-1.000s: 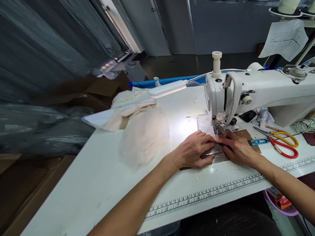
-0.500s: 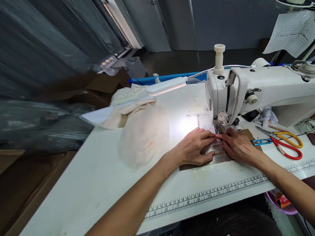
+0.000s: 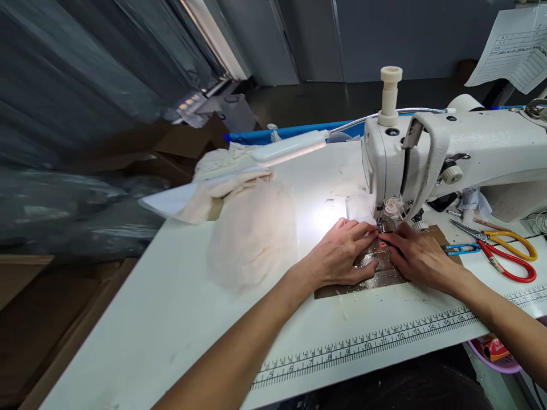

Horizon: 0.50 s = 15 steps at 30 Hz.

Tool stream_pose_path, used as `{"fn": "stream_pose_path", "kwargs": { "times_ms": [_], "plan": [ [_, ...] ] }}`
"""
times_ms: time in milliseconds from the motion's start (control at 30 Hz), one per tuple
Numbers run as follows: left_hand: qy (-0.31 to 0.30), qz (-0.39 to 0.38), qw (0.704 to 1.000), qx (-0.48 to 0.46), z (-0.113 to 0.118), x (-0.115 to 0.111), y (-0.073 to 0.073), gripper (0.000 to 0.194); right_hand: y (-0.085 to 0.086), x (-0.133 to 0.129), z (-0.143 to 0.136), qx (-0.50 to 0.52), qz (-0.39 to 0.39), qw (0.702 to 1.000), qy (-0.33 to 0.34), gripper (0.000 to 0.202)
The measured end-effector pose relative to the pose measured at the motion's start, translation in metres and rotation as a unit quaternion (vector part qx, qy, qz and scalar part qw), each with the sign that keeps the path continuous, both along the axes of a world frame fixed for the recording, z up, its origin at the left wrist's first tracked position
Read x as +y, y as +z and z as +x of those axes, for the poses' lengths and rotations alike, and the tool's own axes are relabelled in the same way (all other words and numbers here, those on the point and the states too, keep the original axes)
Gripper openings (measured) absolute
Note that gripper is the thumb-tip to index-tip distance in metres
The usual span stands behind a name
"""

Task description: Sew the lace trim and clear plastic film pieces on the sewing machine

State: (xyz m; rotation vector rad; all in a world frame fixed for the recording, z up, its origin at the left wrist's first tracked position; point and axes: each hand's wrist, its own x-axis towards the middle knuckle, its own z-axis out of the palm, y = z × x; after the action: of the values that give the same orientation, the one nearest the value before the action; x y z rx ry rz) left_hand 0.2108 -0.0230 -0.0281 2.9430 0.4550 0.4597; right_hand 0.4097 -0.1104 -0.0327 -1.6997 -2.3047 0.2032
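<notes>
My left hand lies on the brown shiny plate under the sewing machine's needle area, its fingers stretched toward the presser foot and its thumb spread apart. Opposite it, my right hand has its fingers drawn together, tips close to the left fingertips just in front of the foot. Whatever lies between the fingertips is too small and covered to make out. A small red spot shows beside the right fingertips. The white sewing machine stands directly behind both hands.
Scissors with red and yellow handles and blue thread snips lie right of my right hand. A pile of sheer cream fabric sits at left, under a lit lamp. A ruler strip runs along the table's front edge.
The view has shifted slightly, so the machine and scissors appear farther right. Both hands stay at the presser foot in nearly the same pose, and the red spot shows more clearly.
</notes>
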Motion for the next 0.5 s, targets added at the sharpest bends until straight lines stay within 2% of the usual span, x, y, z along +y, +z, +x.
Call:
{"fn": "stream_pose_path", "kwargs": {
  "times_ms": [267,367,500],
  "plan": [
    [0.014,0.008,1.0,0.008,0.001,0.003,0.003,0.039,0.011,0.007,0.013,0.147,-0.041,0.988,-0.013,0.031],
    [0.017,0.018,1.0,0.02,0.001,0.004,0.003,0.043,0.011,0.014,0.018,0.195,-0.093,0.974,-0.062,0.038],
    [0.03,0.028,0.998,0.05,0.002,0.004,0.004,0.045,0.009,0.021,0.019,0.283,-0.173,0.934,-0.134,0.044]
  ]
}}
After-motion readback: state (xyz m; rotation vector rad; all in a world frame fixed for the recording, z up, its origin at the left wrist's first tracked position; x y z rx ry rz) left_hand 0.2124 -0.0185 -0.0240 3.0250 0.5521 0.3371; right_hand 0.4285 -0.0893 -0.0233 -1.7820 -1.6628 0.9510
